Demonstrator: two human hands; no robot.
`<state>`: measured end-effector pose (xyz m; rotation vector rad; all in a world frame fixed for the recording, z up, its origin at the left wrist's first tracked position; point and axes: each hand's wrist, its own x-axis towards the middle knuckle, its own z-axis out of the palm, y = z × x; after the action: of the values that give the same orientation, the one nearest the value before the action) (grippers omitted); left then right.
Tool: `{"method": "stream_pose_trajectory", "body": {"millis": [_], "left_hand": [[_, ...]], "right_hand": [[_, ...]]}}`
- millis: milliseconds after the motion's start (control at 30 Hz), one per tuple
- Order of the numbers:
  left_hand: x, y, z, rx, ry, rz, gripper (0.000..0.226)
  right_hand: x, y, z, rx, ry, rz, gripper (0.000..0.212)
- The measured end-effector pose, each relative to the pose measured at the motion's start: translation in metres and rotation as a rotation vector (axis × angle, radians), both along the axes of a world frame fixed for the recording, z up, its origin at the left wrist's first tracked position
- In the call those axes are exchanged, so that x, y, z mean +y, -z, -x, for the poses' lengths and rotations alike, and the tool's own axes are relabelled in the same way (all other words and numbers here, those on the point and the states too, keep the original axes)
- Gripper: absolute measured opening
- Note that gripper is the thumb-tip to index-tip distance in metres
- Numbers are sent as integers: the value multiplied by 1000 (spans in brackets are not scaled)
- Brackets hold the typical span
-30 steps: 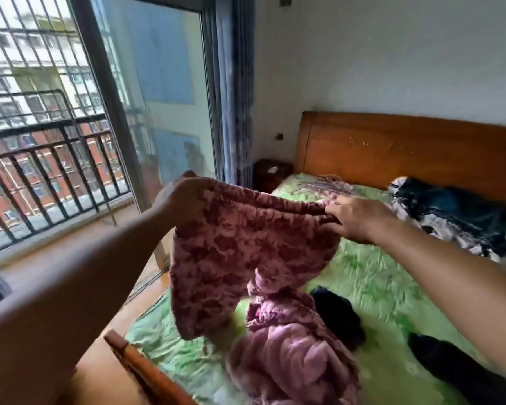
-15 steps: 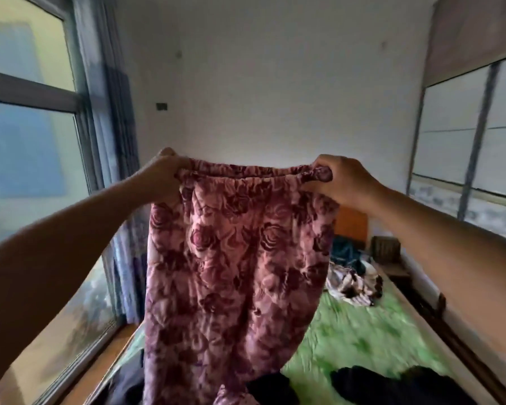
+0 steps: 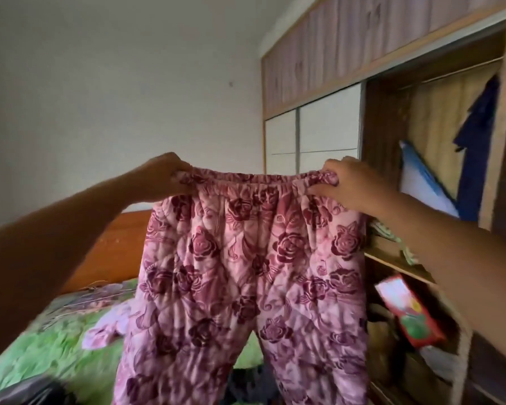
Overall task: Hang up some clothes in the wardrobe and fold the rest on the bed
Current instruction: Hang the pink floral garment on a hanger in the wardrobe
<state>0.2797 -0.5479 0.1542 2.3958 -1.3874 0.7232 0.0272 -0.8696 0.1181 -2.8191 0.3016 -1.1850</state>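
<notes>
Bedroom w/ green-covered bed (image 3: 27,349) at L, open wardrobe (image 3: 387,135) at R: L hand (image 3: 161,176) & R hand (image 3: 352,182) each clutch a waistband end of rose-print trousers (image 3: 246,273), hanging spread above bed; step: sorting garment, next prob. needs hang-vs-fold choice.

Two arms in view, left arm (image 3: 56,244) and right arm (image 3: 450,258), both bare from frame edge to wrist. Left hand (image 3: 161,176) and right hand (image 3: 354,185) bare too. Near ends of both arms broad, blurred by the wide lens.
</notes>
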Motion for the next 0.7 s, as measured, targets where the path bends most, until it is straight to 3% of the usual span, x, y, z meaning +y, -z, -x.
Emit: {"method": "stream_pose_trajectory", "body": {"millis": [367, 700], "left_hand": [[-297, 40, 133, 55, 258, -67, 38], [-527, 78, 187, 233, 540, -90, 37]], "right_hand": [[-200, 33, 233, -83, 307, -281, 55], [-339, 65, 300, -114, 487, -216, 37]]}}
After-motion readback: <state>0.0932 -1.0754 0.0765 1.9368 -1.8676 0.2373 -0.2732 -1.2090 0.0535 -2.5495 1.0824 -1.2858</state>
